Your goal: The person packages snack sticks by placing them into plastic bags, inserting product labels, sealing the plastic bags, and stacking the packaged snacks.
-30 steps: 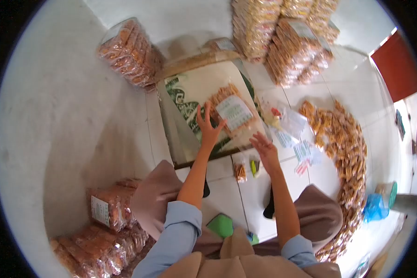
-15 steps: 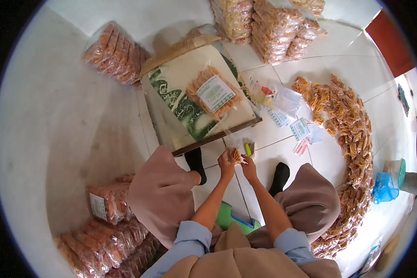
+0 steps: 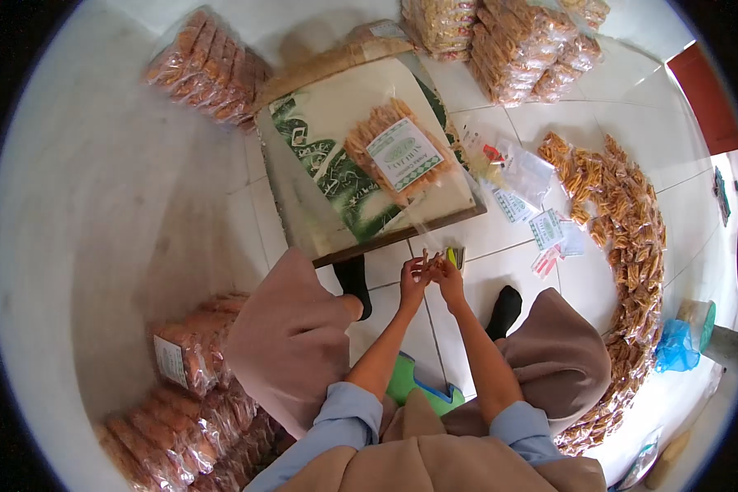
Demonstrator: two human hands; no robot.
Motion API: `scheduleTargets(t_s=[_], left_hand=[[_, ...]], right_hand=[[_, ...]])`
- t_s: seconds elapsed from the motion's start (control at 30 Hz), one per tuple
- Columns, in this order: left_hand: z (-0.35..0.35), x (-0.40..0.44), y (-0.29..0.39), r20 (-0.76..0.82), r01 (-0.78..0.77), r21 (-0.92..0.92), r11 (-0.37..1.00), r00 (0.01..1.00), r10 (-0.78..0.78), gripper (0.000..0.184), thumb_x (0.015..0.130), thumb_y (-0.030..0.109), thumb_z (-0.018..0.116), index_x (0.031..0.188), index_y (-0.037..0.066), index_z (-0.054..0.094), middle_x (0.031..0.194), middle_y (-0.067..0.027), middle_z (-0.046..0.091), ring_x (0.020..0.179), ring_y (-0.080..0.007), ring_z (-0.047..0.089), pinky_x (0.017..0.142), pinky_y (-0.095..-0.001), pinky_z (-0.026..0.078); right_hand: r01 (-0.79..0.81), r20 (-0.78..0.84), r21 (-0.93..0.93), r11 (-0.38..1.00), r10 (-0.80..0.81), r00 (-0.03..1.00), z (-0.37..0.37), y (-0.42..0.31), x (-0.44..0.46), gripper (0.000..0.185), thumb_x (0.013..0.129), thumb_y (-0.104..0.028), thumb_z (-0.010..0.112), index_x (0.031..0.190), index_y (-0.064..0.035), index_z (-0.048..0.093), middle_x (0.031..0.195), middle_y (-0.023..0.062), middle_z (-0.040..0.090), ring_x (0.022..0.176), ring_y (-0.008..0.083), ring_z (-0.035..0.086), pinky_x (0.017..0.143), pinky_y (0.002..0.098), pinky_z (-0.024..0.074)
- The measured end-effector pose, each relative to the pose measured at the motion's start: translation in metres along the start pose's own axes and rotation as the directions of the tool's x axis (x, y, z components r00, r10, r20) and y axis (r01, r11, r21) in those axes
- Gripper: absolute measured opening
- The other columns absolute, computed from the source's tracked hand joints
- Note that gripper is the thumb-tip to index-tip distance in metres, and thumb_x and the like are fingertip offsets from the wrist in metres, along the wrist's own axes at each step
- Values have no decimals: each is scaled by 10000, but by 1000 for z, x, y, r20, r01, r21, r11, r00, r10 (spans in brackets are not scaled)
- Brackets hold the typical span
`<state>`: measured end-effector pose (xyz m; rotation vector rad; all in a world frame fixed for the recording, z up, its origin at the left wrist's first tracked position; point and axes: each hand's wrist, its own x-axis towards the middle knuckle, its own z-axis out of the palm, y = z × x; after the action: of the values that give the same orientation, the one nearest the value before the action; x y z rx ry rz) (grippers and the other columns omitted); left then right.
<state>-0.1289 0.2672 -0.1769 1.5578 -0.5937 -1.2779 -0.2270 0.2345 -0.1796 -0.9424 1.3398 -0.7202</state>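
Note:
My left hand [image 3: 413, 282] and my right hand [image 3: 447, 280] are close together below the front edge of the low table, fingers closed on a small clear packet of brown snack sticks [image 3: 436, 259]. My fingers mostly cover it. Right beside my right hand, a yellow-green and dark tool [image 3: 455, 257] lies on the floor; its kind is unclear. On the cardboard-topped table [image 3: 303, 209] rests a large clear bag of snack sticks [image 3: 367, 135] with a white and green label [image 3: 405, 156]. The bag's clear end reaches toward the table's front edge.
Small snack packets [image 3: 631, 246] curve in a long pile on the right. Printed labels [image 3: 545, 230] and clear plastic bags [image 3: 526, 174] lie on the tiles. Packed snack bags stand at the back [image 3: 508, 49], upper left [image 3: 205, 74] and lower left [image 3: 180, 426]. A blue plastic bag [image 3: 676, 346] sits far right.
My hands have drawn closer together and cover more of the snack packet. The whole view has shifted slightly, with the table now a little higher and further right.

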Motion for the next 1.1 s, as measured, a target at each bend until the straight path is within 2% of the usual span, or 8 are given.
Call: scheduleTargets(t_s=[0.1, 0.2, 0.4, 0.53, 0.7, 0.83, 0.93, 1.1], left_hand=[[8, -9, 39, 53, -115, -45, 992, 992, 118, 380, 767, 93, 637, 1078, 81, 419, 962, -51, 477, 833, -128, 497, 646, -277, 460], [22, -26, 83, -187, -397, 250, 883, 875, 447, 413, 714, 97, 680, 1009, 28, 400, 931, -80, 418, 834, -184, 457, 682, -284, 392], [37, -26, 151, -187, -497, 622, 606, 657, 731, 494, 648, 118, 729, 946, 8, 351, 901, -125, 350, 825, -254, 385, 726, -345, 353], [35, -8, 163, -93, -511, 691, 511, 639, 764, 413, 692, 109, 690, 919, 10, 360, 883, -122, 343, 788, -257, 372, 715, -356, 344], [27, 1, 164, -78, -538, 603, 588, 695, 715, 216, 812, 110, 566, 854, 0, 385, 873, -127, 345, 786, -253, 380, 714, -360, 347], [22, 8, 161, -98, -536, 578, 616, 703, 704, 195, 835, 116, 541, 847, -2, 387, 859, -127, 352, 771, -241, 390, 703, -345, 352], [21, 12, 157, -165, -558, 415, 719, 731, 662, 177, 843, 103, 528, 838, 6, 380, 842, -120, 353, 744, -225, 389, 681, -326, 351], [28, 13, 156, -186, -511, 437, 740, 754, 630, 246, 785, 96, 600, 842, 9, 377, 816, -115, 360, 736, -243, 398, 664, -334, 359]], right_hand=[[4, 32, 60, 998, -6, 999, -9, -58, -18, 186, 827, -120, 560, 971, -4, 537, 847, 52, 592, 777, 120, 565, 690, 266, 463], [124, -28, -17, 992, -124, 992, -24, -88, -23, 225, 819, -129, 575, 988, 14, 539, 839, 54, 594, 748, 114, 561, 667, 253, 465], [182, -71, 98, 978, -176, 982, -54, -146, -31, 221, 848, -160, 549, 970, 24, 554, 811, 42, 586, 713, 94, 549, 679, 234, 461], [71, 59, 188, 980, -83, 995, -53, -155, -20, 227, 845, -151, 548, 995, 20, 542, 844, 40, 582, 736, 104, 558, 702, 240, 466], [-32, 41, 648, 761, 7, 999, -15, -157, 12, 150, 866, -127, 503, 957, -11, 533, 852, 30, 573, 777, 108, 538, 701, 227, 421], [-48, 142, 645, 763, -58, 988, 10, -157, 40, 163, 843, -128, 538, 960, -14, 535, 907, 36, 568, 870, 133, 528, 766, 275, 429], [43, 0, 715, 698, -62, 998, 25, -170, 40, 133, 838, -138, 547, 923, -36, 538, 878, 18, 569, 827, 125, 535, 756, 257, 424], [163, -344, 485, 859, 16, 939, 36, -170, 38, 157, 804, -59, 579, 940, -15, 514, 886, 44, 577, 779, 116, 550, 716, 254, 433]])
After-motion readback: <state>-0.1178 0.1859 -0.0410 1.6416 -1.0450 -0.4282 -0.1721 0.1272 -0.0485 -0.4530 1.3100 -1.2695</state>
